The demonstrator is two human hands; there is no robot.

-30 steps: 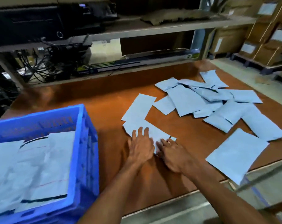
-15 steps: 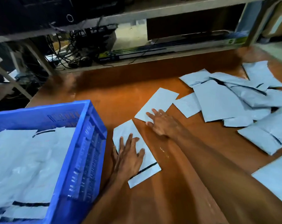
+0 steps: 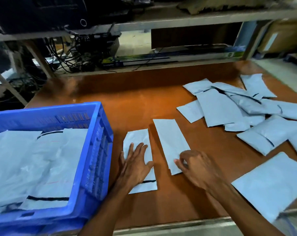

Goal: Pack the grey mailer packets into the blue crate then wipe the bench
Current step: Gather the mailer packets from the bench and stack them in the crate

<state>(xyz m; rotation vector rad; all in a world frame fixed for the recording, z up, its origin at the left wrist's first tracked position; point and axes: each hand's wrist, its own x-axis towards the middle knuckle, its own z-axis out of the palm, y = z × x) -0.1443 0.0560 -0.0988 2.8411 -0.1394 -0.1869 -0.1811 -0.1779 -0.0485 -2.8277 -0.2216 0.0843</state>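
Packing is under way: the left hand [image 3: 135, 163] lies flat and open on one grey packet [image 3: 137, 138] just beside the blue crate [image 3: 100, 150], on the tabletop [image 3: 135, 103]. The right hand [image 3: 197, 167] pinches the neighbouring packet [image 3: 170, 140] at its near corner. Next, both likely need lifting into the crate.

My left hand [image 3: 135, 163] covers the middle of a packet [image 3: 139, 139] near the bench's front edge, so I can't read that part. My right hand [image 3: 198, 169] hides the near corner of the packet beside it [image 3: 170, 141]; whether its fingers pinch that corner I can't tell. The crate [image 3: 96, 147] runs off the left and bottom edges. In the pile [image 3: 229, 108] toward the right edge, overlaps bury most packets, and some are cut off. The big packet [image 3: 272, 184] at the front right corner blurs out at its edge.
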